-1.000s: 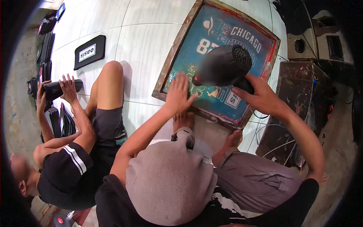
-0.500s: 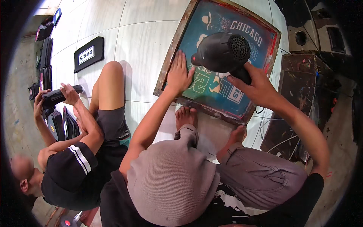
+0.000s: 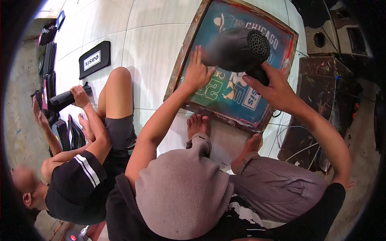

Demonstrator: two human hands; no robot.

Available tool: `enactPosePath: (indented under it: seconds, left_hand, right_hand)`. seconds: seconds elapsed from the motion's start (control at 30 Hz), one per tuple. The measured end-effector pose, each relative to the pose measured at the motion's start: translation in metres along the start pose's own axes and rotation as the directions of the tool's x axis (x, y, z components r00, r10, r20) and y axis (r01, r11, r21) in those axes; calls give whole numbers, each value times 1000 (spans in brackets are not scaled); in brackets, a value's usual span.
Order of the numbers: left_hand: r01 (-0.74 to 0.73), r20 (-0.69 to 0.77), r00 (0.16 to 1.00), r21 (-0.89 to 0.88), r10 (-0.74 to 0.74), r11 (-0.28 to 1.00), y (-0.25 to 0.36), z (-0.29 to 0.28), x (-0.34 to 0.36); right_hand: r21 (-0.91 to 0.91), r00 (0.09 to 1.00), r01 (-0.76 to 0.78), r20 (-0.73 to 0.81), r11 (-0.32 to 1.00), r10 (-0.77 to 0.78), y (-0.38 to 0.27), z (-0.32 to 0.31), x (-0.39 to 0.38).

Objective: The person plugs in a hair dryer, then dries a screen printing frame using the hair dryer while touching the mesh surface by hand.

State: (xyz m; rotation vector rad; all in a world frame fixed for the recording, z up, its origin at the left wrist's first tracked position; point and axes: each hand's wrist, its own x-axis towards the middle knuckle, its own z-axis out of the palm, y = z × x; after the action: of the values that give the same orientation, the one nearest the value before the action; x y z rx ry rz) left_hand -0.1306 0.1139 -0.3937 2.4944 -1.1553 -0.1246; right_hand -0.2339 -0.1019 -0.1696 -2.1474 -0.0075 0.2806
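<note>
A wooden-framed printing screen (image 3: 183, 56) with teal and green mesh, stencilled with pale letters, figures and shapes, lies tilted on the tiles in front of me. My right hand (image 3: 273, 86) grips the handle of a black hair dryer (image 3: 241, 48), which is held over the middle of the screen with its nozzle end pointing left and blurred. My left hand (image 3: 198, 68) rests on the left part of the mesh, fingers stretched out, just beside and partly below that nozzle end. My bare feet are at the screen's near edge.
At left a co-worker (image 3: 74, 180) sits handling a rolled black item (image 3: 60, 102). A black pouch (image 3: 102, 60) with a white label lies beyond, near stacks of dark pouches (image 3: 50, 56). At right stand a paint-stained dark box (image 3: 313, 84), cables and beige speaker-like cabinets (image 3: 319, 39).
My left hand has moved up the mesh, away from me. The dryer and my right hand have risen the same way in view. The co-worker's hands have shifted on the black item.
</note>
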Motion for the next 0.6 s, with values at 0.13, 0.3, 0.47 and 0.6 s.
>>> enactPosePath:
  seconds: [0.13, 0.3, 0.47, 0.6]
  left_hand:
    - [-434, 66, 890, -173, 450, 884, 15, 13, -29]
    - [-188, 151, 965, -183, 216, 965, -14, -8, -2]
    - [95, -15, 995, 91, -94, 991, 1, 2, -36]
    - [241, 58, 969, -6, -240, 971, 17, -13, -99]
  right_hand:
    - [6, 1000, -16, 11, 1000, 16, -3, -3, 0]
    - [47, 969, -221, 121, 974, 214, -5, -17, -2]
    - [175, 957, -272, 155, 946, 246, 0, -22, -17]
    - [173, 946, -286, 205, 942, 250, 1, -27, -26]
